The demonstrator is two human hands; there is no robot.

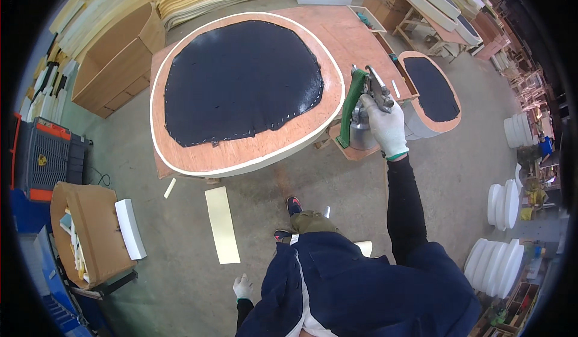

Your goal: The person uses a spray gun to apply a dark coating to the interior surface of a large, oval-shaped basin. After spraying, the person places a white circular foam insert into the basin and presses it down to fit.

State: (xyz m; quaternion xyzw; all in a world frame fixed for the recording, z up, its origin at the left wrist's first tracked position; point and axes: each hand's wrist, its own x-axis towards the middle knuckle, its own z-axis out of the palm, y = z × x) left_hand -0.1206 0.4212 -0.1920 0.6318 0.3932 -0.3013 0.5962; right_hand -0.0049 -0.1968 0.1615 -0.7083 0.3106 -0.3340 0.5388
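Note:
My right hand (386, 125), in a white glove with a green cuff, is closed around a metal spray gun (379, 91) with a round silver cup (362, 137) below it. A flat green strap or hose (351, 109) hangs beside the gun. They are over the right part of a plywood worktable (319, 27). On that table lies a large rounded wooden piece (174, 150) with a white rim and a black fabric panel (241, 81) stapled around its edge. Low at my side, my gloved left hand (242, 287) hangs with fingers apart, holding nothing.
A smaller piece with black fabric (432, 90) stands right of the table. Yellow foam strips (222, 225) lie on the floor. At left are a cardboard box (96, 234) of scraps and a dark machine (51, 159). White rounded pieces (495, 268) stand at right.

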